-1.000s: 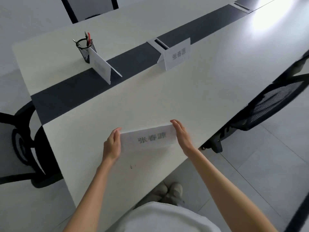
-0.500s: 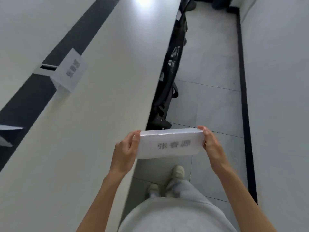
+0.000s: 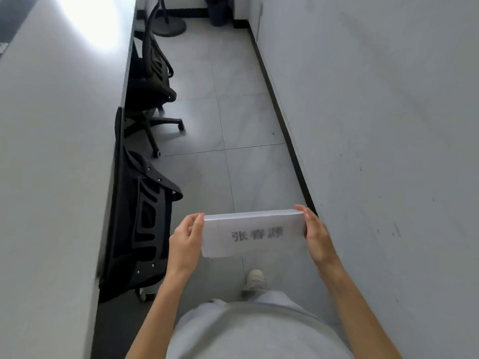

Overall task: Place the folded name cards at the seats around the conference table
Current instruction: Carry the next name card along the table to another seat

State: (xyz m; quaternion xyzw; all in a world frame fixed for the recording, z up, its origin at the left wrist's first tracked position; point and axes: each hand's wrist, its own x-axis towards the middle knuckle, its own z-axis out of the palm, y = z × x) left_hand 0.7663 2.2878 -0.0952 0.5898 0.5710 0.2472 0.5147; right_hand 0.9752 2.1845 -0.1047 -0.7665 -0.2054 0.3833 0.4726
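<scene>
1. Gripping the white folded paper name card (image 3: 254,233) at both short ends, left hand (image 3: 185,242) and right hand (image 3: 318,238) clamp it in the air over the grey tiled floor (image 3: 243,120).
2. White conference table (image 3: 57,151) runs along the left, black mesh office chairs (image 3: 145,218) tucked against it.

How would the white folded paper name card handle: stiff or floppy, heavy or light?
The white folded paper name card is probably light: only fingertips of the left hand and right hand pinch its ends. It looks fairly stiff, spanning between them without sagging. Likely creases if squeezed.
</scene>
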